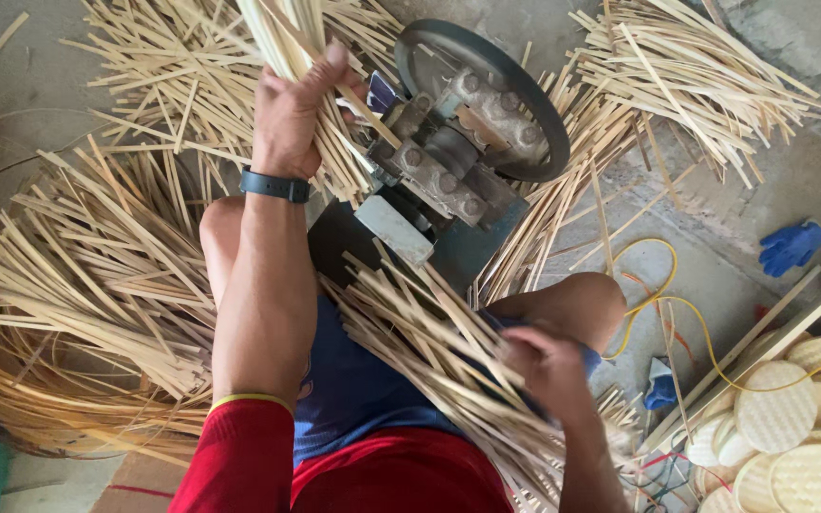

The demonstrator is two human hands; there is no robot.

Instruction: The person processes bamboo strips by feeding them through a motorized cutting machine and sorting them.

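My left hand (289,119) is raised and closed around a bundle of thin bamboo strips (282,38), close to the left side of a small metal machine (448,161) with a round flywheel (525,104). My right hand (548,366) rests low on my lap, gripping another sheaf of bamboo strips (429,342) that lies across my blue shorts and slopes up toward the machine. A dark band sits on my left wrist. My knees flank the machine's base.
Heaps of loose bamboo strips (87,285) cover the floor left, behind and right of the machine. Round woven mats (791,418) are stacked at lower right beside wooden slats. A blue glove (791,245) and a yellow cord (677,313) lie on the concrete.
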